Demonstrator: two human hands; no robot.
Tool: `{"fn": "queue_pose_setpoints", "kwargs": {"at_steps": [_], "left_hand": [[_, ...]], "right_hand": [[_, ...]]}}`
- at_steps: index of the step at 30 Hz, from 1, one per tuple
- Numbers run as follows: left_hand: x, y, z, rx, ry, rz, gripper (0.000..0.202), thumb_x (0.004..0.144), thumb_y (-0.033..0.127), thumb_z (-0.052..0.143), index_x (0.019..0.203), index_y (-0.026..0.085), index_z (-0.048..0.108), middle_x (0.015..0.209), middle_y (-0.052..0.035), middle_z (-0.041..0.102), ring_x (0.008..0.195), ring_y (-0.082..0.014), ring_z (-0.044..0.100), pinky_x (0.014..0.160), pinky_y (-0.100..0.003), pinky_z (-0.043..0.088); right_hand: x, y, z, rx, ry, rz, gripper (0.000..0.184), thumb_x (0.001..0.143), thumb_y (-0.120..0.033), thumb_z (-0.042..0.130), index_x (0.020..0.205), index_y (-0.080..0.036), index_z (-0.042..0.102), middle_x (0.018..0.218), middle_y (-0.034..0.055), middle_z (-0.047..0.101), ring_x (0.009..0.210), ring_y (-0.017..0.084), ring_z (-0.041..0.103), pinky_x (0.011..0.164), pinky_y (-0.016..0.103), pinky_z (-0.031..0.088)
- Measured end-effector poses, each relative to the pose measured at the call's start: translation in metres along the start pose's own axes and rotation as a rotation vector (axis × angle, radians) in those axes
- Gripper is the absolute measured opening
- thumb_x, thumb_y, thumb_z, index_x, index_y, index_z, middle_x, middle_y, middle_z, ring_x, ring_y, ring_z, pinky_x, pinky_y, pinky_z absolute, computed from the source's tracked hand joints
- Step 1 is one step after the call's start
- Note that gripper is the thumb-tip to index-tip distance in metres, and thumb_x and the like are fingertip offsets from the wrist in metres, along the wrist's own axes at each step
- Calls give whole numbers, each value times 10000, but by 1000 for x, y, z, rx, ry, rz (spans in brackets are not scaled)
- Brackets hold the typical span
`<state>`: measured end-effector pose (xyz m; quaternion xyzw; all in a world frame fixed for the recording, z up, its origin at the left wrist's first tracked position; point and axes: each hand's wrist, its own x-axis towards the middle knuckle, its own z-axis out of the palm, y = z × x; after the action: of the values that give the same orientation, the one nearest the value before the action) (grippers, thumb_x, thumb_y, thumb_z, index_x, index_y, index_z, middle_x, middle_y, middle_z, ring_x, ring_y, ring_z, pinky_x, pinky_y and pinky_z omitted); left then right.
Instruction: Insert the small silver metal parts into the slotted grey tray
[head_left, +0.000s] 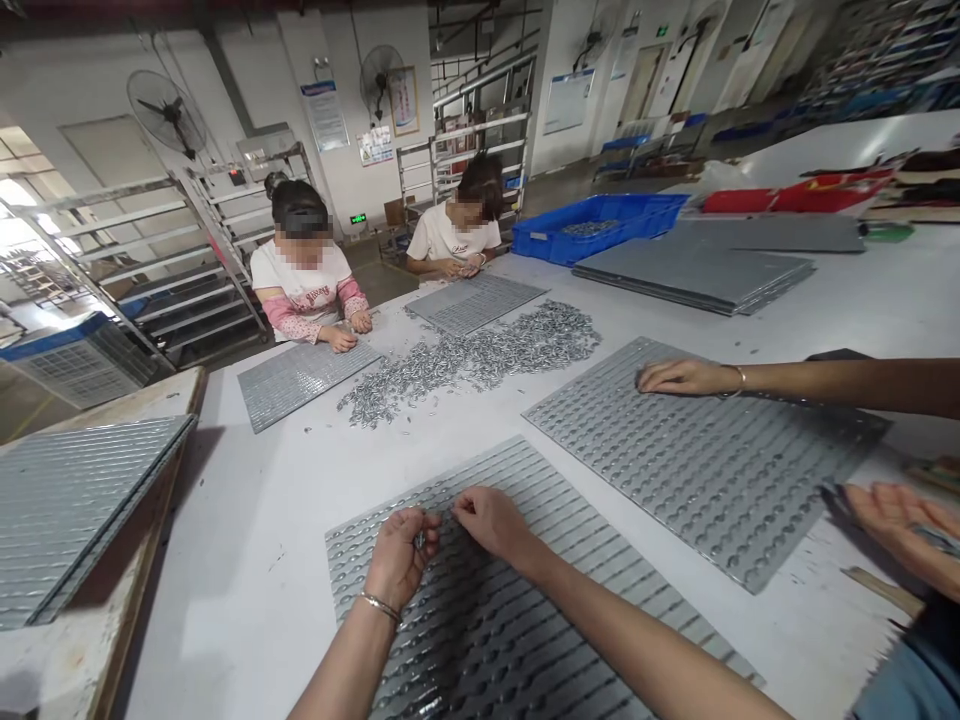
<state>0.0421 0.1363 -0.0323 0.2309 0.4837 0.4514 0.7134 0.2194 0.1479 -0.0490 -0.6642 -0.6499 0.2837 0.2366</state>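
A grey ridged board (540,480) lies on the table in front of me, with rows of small silvery oval pieces along its left and near part. My left hand (405,550) is curled above the board's far left area, closed around small silvery metal pieces that show between the fingers. Just beside it, my right hand (491,520) is at the board's far rows with thumb and forefinger pinched together. Whatever is between those fingertips is too small to make out. Both forearms hide part of the board.
A heap of loose silvery pieces (480,355) lies mid-table. To the right, a co-worker's hand (686,377) rests over another filled board (645,450). Two people sit opposite with boards. Stacked boards (690,265) and a blue bin (600,225) stand behind; more boards (82,500) lie left.
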Motion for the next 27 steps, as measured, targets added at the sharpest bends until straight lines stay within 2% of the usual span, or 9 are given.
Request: {"fn": "queue_pose_setpoints", "kwargs": {"at_steps": [3, 6, 8, 10, 14, 16, 19, 23, 27], "left_hand": [[-1, -1, -3, 32, -45, 6, 395, 660, 381, 904, 764, 139, 609, 708, -46, 680, 516, -75, 522, 449, -177, 344], [-3, 0, -5, 72, -52, 7, 489, 617, 482, 916, 825, 122, 657, 619, 10, 606, 445, -53, 425, 397, -176, 221], [-5, 1, -6, 74, -51, 0, 497, 619, 459, 919, 889, 116, 682, 624, 16, 600, 464, -55, 440, 411, -172, 233], [-8, 1, -4, 61, -72, -10, 478, 622, 398, 924, 931, 121, 687, 666, -3, 631, 512, -70, 490, 441, -170, 285], [-15, -3, 6, 38, -153, -32, 467, 579, 384, 953, 816, 142, 630, 695, -19, 648, 516, -65, 481, 445, -169, 291], [-16, -6, 12, 28, -192, -42, 493, 555, 405, 966, 756, 142, 600, 690, -11, 635, 510, -51, 464, 439, -162, 278], [-15, -11, 17, 28, -221, -57, 526, 523, 437, 977, 739, 138, 601, 676, 0, 621, 500, -45, 445, 425, -158, 263], [-9, -11, 13, 28, -174, -57, 487, 565, 422, 958, 742, 146, 599, 686, -8, 636, 516, -52, 460, 431, -154, 271], [-4, -7, 6, -8, -134, -69, 423, 600, 338, 939, 748, 146, 593, 698, -20, 646, 529, -55, 471, 445, -150, 294]], "right_hand": [[2, 0, 6, -26, 25, -1, 132, 828, -162, 605, 707, -185, 650, 760, 51, 718, 769, 188, 639, 679, 255, 368], [3, 1, 7, -20, 58, -5, 52, 806, -132, 624, 828, -176, 642, 810, 58, 709, 787, 192, 628, 692, 256, 383], [1, -1, 2, 2, 78, -20, 68, 840, -154, 603, 899, -177, 630, 808, 41, 697, 770, 182, 626, 699, 253, 408], [-6, -5, -6, 90, 94, -88, 85, 907, -222, 550, 879, -189, 623, 786, 19, 682, 750, 168, 623, 711, 252, 437], [-27, -16, -21, 384, -15, -220, 246, 946, -375, 521, 828, -201, 648, 745, -2, 687, 721, 165, 620, 687, 260, 459], [-34, -19, -24, 472, -88, -204, 237, 934, -387, 534, 846, -200, 649, 752, -3, 709, 707, 160, 622, 677, 257, 460], [-34, -16, -25, 471, -109, -166, 205, 908, -353, 544, 810, -191, 626, 765, 8, 719, 710, 156, 611, 667, 255, 444], [-27, -7, -26, 420, -131, -95, 222, 901, -344, 534, 736, -199, 562, 676, -13, 640, 660, 147, 568, 621, 246, 418], [-21, 0, -24, 474, -169, -29, 229, 941, -379, 481, 782, -217, 520, 628, -45, 572, 542, 127, 519, 564, 242, 412]]}}
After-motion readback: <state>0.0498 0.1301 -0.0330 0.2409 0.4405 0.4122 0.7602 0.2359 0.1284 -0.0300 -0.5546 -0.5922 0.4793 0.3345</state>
